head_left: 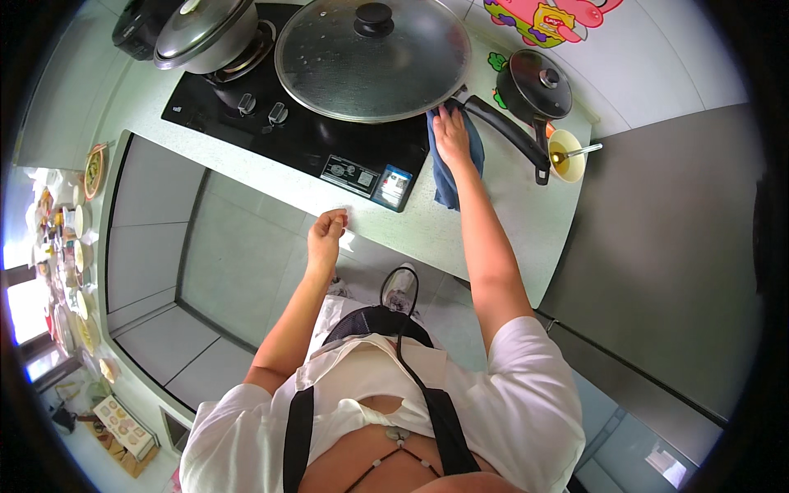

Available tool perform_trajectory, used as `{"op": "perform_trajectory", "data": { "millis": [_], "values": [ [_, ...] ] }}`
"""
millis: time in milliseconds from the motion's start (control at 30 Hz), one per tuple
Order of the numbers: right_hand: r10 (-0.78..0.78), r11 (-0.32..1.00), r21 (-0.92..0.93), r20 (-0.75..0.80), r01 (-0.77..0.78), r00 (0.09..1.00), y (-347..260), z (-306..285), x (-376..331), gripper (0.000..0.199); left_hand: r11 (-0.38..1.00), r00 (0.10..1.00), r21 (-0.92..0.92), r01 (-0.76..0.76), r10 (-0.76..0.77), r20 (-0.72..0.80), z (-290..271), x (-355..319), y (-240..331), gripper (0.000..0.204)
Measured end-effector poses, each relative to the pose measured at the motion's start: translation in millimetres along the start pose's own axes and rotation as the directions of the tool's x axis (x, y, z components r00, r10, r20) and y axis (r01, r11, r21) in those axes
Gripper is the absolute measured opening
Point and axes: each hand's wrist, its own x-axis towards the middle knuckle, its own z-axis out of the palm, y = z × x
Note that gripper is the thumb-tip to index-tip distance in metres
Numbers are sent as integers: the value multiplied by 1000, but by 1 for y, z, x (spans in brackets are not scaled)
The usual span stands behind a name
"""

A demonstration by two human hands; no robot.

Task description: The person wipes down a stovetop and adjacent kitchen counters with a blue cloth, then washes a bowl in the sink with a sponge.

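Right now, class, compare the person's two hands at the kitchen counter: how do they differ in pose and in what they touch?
The right hand reaches far, lying flat and open on a blue cloth beside the large glass-lidded pan. The left hand stays near, curled loosely at the countertop edge, holding no cloth. The right arm is stretched out; the left is bent closer in. Both are bare.

Right hand (450, 131) outstretched flat; left hand (326, 232) curled.

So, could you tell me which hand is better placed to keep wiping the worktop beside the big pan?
The right hand, probably: it already presses the blue cloth beside the pan's handle. The left hand rests at the counter edge, well away.
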Motion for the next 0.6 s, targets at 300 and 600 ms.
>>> {"op": "perform_trajectory", "data": {
  "millis": [300, 600],
  "values": [
    [-141, 967, -216, 0, 138, 990, -44, 2, -8, 37, 1000, 997, -13, 23, -24, -79, -33, 13, 4, 20],
    [-55, 956, -273, 207, 112, 977, -102, 6, -41, 43, 998, 996, -68, 8, -14, -86, -35, 1, 7, 19]
  ]
}}
